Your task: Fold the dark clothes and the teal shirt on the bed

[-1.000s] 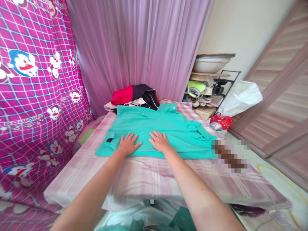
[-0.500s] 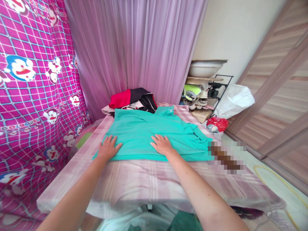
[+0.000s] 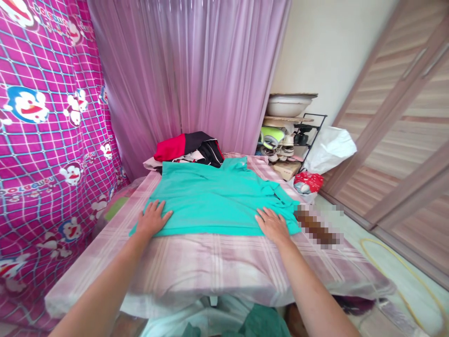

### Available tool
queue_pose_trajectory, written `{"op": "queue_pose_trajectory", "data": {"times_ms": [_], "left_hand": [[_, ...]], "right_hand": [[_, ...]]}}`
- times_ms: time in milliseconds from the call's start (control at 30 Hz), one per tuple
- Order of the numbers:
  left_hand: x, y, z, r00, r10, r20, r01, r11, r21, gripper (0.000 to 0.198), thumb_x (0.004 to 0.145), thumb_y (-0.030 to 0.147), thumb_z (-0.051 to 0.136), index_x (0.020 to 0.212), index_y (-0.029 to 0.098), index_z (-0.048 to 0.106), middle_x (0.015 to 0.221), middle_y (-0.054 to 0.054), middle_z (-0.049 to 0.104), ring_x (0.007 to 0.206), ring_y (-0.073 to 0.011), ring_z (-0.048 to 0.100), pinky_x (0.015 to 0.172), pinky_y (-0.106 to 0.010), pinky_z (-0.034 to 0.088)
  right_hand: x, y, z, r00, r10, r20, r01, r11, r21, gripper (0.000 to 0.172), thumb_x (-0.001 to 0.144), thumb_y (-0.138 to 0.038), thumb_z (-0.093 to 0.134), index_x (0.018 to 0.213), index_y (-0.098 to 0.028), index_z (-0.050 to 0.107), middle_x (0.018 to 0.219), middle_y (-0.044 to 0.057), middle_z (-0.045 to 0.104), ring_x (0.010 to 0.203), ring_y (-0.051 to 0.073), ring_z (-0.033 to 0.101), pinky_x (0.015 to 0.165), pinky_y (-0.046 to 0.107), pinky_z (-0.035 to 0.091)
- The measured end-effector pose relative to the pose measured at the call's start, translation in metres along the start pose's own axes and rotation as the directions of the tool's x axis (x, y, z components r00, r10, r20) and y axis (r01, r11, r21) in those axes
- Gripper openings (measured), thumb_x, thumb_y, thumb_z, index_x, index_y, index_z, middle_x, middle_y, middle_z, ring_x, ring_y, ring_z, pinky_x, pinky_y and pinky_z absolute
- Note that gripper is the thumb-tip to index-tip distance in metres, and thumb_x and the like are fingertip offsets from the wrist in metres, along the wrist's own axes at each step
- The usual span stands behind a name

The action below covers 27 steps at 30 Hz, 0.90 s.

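A turquoise shirt [image 3: 210,201] lies spread on a table covered with a pink plaid cloth [image 3: 210,262]. It has a few soft creases, and its near edge runs roughly straight across. My left hand [image 3: 152,219] rests flat on the shirt's near left corner, fingers spread. Toward the near right side, my right hand [image 3: 273,224] also lies flat on the fabric with its fingers apart. Neither hand grips the cloth.
Behind the shirt sits a pile of red and black clothes [image 3: 189,147] against the purple curtain [image 3: 189,70]. A rack with shoes [image 3: 284,145] and a white bag [image 3: 329,147] stand back right. A blurred-out brown item [image 3: 315,227] is at the table's right.
My right hand has slid right across the shirt, from near its middle toward its right side. My left hand stays on the left corner. The view has shifted slightly.
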State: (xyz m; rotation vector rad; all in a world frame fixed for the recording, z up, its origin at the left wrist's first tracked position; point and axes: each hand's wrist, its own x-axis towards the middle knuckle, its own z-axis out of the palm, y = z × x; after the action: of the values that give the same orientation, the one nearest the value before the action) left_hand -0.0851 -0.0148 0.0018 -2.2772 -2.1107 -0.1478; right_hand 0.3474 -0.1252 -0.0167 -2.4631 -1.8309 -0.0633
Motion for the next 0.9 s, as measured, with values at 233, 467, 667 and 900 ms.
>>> {"op": "queue_pose_trajectory", "data": {"times_ms": [233,467,667,900], "left_hand": [[-0.0001,-0.0021,0.0016,1.0,-0.005,-0.006,0.005,1.0,-0.006,0.07,0.093,0.06,0.028,0.152,0.022,0.035,0.161,-0.011,0.029,0.148,-0.0311,0.024,0.114,-0.056,0.028],[-0.0012,-0.0007,-0.0014,1.0,0.0,0.004,0.0,1.0,-0.007,0.07,0.094,0.06,0.027,0.152,0.022,0.034,0.161,-0.011,0.028,0.148,-0.0306,0.024,0.114,-0.056,0.028],[-0.002,0.0005,-0.003,1.0,-0.007,0.009,0.007,1.0,-0.001,0.07,0.094,0.059,0.029,0.152,0.021,0.034,0.161,-0.011,0.029,0.148,-0.0305,0.025,0.114,-0.056,0.028],[-0.0025,-0.0006,-0.0028,1.0,-0.012,0.013,0.012,1.0,-0.009,0.07,0.094,0.059,0.028,0.152,0.022,0.034,0.162,-0.01,0.028,0.148,-0.0302,0.024,0.114,-0.056,0.028]], "right_hand": [[0.0,0.0015,0.0015,0.999,-0.02,-0.039,0.021,1.0,0.014,0.053,0.101,-0.047,0.025,0.143,-0.027,0.051,0.154,0.004,0.043,0.142,0.023,0.036,0.114,0.048,0.027],[0.0003,0.0024,0.0029,0.998,-0.022,-0.055,0.024,0.999,0.025,0.052,0.101,-0.046,0.027,0.142,-0.027,0.052,0.153,0.005,0.045,0.141,0.023,0.036,0.113,0.047,0.028],[0.0005,0.0029,0.0031,0.998,-0.026,-0.049,0.028,0.999,0.025,0.052,0.101,-0.046,0.028,0.142,-0.026,0.052,0.153,0.005,0.045,0.141,0.023,0.036,0.114,0.047,0.028],[-0.0002,0.0033,0.0026,0.998,-0.032,-0.059,0.034,0.999,0.028,0.051,0.1,-0.045,0.029,0.141,-0.027,0.054,0.152,0.005,0.046,0.141,0.023,0.037,0.113,0.046,0.029]]}}
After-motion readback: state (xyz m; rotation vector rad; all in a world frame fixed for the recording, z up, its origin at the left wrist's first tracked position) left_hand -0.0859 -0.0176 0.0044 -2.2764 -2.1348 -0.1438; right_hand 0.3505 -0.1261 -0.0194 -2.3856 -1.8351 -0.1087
